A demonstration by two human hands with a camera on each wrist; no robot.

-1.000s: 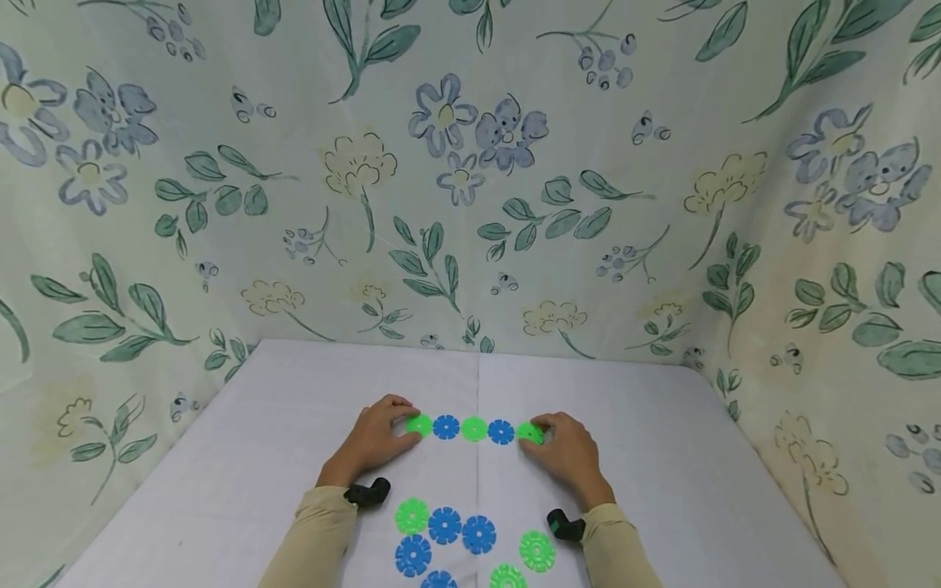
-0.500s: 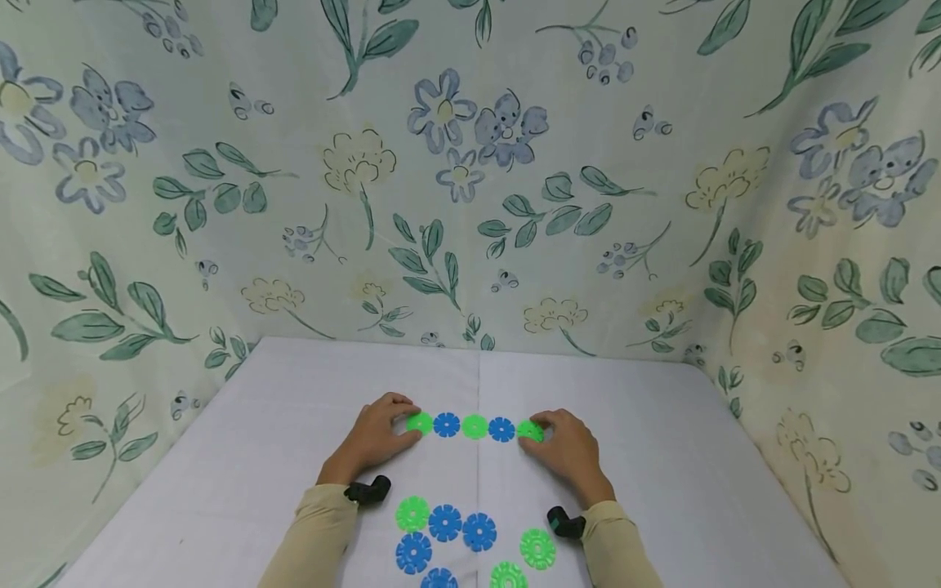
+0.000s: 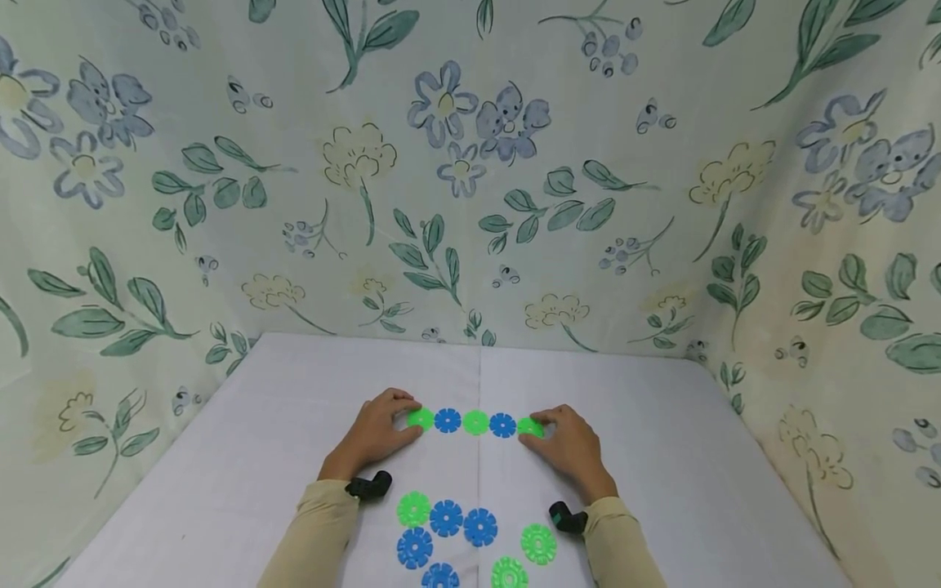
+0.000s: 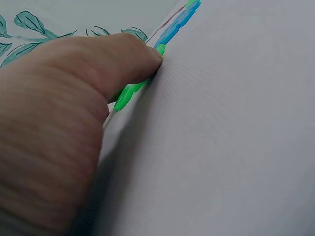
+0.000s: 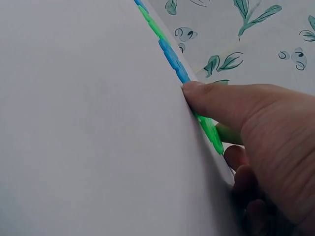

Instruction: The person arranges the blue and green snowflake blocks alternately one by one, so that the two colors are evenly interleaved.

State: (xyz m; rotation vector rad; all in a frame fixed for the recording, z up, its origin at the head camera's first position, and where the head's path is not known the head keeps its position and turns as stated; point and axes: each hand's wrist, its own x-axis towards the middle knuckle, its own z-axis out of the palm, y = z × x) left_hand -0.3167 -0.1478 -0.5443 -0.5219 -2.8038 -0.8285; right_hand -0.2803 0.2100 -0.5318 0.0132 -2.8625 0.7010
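Observation:
A straight row of notched plastic discs, alternating green and blue, lies flat on the white table. My left hand [image 3: 376, 431] pinches the green disc [image 3: 421, 419] at the row's left end between thumb and fingers. At the other end, my right hand [image 3: 572, 445] holds another green disc [image 3: 530, 426] the same way. Between them sit a blue disc [image 3: 448, 420], a green disc [image 3: 476, 422] and a second blue disc [image 3: 503, 425], edge to edge. Both wrist views show the thumb on an end disc, the left thumb [image 4: 140, 61] and the right thumb [image 5: 211, 98]; the far fingertips are partly hidden.
Nearer the person lie loose discs: a green one [image 3: 414, 509], several blue ones [image 3: 446, 518], and two green ones [image 3: 539, 544] at the right. The white table [image 3: 662, 457] meets a flower-patterned cloth [image 3: 470, 245] at the back and sides.
Both hands keep their grip on the end discs, and the row lies as before. The head view has tilted very slightly.

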